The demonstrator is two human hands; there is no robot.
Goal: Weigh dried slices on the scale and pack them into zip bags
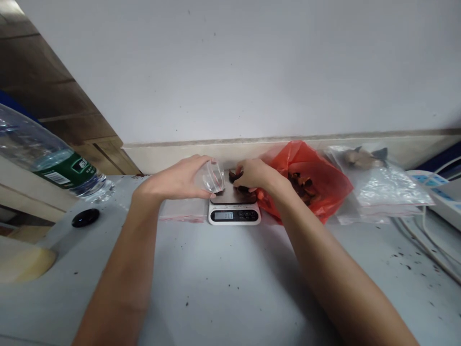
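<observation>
My left hand (183,178) grips a clear zip bag (213,177), its mouth spread toward the right at the left edge of a small digital scale (235,215). The scale's display shows digits, though they are hard to read. Over the weighing plate, my right hand (250,175) has its fingers closed around dark brown dried pieces (236,177); their exact kind is unclear. Right of the scale, an opened red plastic bag (324,168) contains more brown dried pieces (304,188), partly behind my right forearm.
Flat clear bags (185,210) lie left of the scale. A water bottle (65,168) and black round lid (85,217) are at left. At right are a stack of plastic bags (389,185), a white device (441,192) and cables (425,240). A wall (252,72) rises behind.
</observation>
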